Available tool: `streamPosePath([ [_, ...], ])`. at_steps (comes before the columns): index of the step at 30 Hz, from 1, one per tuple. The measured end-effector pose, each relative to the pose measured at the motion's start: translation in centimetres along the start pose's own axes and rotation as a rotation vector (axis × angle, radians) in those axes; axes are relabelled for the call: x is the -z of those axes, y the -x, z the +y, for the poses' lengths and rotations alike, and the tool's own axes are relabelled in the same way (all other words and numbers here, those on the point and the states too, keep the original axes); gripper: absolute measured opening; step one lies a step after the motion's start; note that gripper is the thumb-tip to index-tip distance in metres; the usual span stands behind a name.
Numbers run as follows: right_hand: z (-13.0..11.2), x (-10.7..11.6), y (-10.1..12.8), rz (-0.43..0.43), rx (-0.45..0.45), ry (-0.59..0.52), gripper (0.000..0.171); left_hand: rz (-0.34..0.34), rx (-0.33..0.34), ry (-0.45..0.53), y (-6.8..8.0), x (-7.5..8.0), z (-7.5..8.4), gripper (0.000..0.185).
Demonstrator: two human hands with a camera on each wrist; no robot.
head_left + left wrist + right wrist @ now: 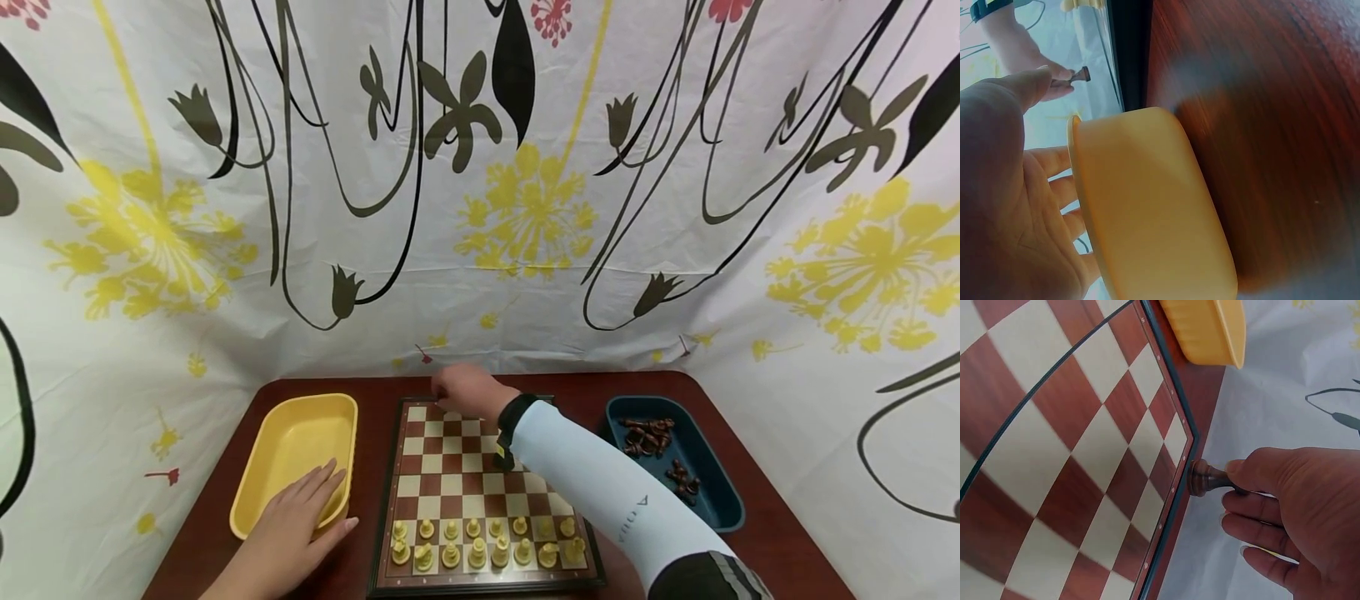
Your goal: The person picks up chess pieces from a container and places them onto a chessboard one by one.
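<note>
My right hand (468, 390) reaches over the far left corner of the chessboard (450, 475) and pinches a dark brown chess piece (1205, 478) between thumb and fingers (1254, 506). The piece's base sits right at the board's far edge (1179, 487). My left hand (300, 517) lies flat with straight fingers on the near right corner of the yellow tray (292, 442); in the left wrist view the palm (1010, 212) lies against the tray's rim (1147, 206). Two rows of light pieces (480, 542) stand on the board's near side.
A dark blue tray (720, 500) at the right holds several dark pieces (648, 435). The brown table (570, 392) is enclosed by a flowered white curtain (480, 208) close behind and at both sides. The yellow tray looks empty.
</note>
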State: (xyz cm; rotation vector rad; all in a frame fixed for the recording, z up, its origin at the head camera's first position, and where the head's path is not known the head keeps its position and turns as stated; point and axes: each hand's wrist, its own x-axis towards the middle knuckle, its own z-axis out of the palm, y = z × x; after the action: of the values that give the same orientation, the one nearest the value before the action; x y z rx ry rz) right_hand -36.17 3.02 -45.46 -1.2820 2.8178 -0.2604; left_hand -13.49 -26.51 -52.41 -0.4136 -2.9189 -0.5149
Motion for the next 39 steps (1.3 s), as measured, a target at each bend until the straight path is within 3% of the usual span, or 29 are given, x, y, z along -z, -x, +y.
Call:
streamPosePath([
  [8,-1.2,0.6,-1.6,-0.037,0.011,-0.058,0.005,-0.025,0.022,-0.011,0.1,0.3,0.1,0.073],
  [21,-2.4,0.9,-3.5,-0.027,0.017,-0.032,0.019,-0.064,0.051,0.002,0.1,0.6,0.0,0.075],
  [30,-2.1,-0.1,-3.8,-0.006,0.014,-0.013,0.016,-0.050,0.042,0.013,0.2,0.7,0.1,0.073],
  [39,-1.8,-1.8,-4.1,-0.038,-0.018,-0.056,0.014,-0.031,0.035,0.004,0.5,0.5,-0.2,0.072],
])
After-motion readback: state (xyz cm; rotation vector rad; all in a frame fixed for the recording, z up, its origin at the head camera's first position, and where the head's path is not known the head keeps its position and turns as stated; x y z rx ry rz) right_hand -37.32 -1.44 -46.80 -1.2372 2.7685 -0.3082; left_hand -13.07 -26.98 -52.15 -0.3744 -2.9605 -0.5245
